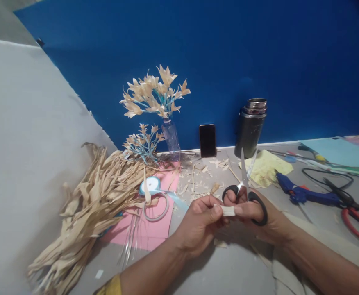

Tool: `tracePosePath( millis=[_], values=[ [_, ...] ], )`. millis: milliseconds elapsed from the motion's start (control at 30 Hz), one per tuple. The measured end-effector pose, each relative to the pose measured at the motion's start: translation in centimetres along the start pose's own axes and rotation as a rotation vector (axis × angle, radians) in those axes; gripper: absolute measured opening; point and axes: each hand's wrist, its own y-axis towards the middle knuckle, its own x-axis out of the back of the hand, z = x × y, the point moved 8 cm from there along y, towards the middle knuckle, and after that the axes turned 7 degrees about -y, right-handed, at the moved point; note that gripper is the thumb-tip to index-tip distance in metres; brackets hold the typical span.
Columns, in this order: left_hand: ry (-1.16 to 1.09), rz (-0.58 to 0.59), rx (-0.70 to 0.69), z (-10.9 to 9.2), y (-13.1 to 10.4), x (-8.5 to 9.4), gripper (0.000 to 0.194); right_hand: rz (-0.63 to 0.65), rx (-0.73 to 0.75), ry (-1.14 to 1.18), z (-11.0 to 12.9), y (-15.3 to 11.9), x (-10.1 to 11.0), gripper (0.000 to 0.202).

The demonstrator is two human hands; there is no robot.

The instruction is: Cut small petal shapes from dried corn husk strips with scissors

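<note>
Backdrop: deep blue wall [259, 61] standing behind a grey surface [235, 270], with a pale sheet [22, 143] leaning at the left
Left hand [199, 223]: pinching one end of a small pale strip [228, 210] between thumb and fingertips, grip closed on it
Right hand [256, 213]: holding the black-handled scissors [244, 192] with fingers through the loops, blades pointing up and away, slightly parted; thumb and a finger also touching the strip's other end
Strip: sitting between the two hands, above the surface, near the middle of the view
Left side: lying in a heap, dried husk leaves [87, 205], partly over a pink sheet [145, 229] carrying a ribbon roll [150, 185]
Back row: standing against the wall, a bottle of husk flowers [156, 96], a dark phone [207, 140] and a steel flask [251, 127]
Right side: lying near a yellow paper [265, 168], a blue glue gun [302, 192] and red-handled cutters [357, 219]
</note>
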Motion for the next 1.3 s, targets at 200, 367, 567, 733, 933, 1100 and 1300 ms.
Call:
tracePosePath(
  millis=[200,367,567,733,933,1100,1300],
  values=[
    [-0.087,-0.005,-0.027,-1.1,-0.1,-0.1,0.031,-0.025,0.009,0.186,0.8,-0.1,1.3,0.024],
    [0.045,-0.046,-0.064,-1.4,-0.1,0.2,0.031,-0.129,0.004,-0.277,0.9,0.0,2.3,0.028],
    [0.074,-0.105,-0.076,-1.3,-0.3,0.6,0.031,-0.244,-0.019,-0.518,1.0,-0.4,2.1,0.027],
    [0.063,-0.097,-0.067,-0.7,-0.2,0.5,0.030,-0.306,0.009,-0.571,1.5,-0.6,1.9,0.025],
    [0.048,-0.144,-0.062,-1.2,-0.1,1.0,0.027,-0.325,-0.035,-0.529,1.4,-0.3,2.3,0.030],
    [-0.075,-0.191,-0.133,-2.5,0.2,1.7,0.030,-0.104,-0.110,-0.573,-0.1,0.0,0.7,0.044],
    [-0.110,-0.252,-0.206,-3.5,0.3,2.4,0.025,0.034,-0.148,-0.614,-1.2,0.2,-0.3,0.060]
  ],
)
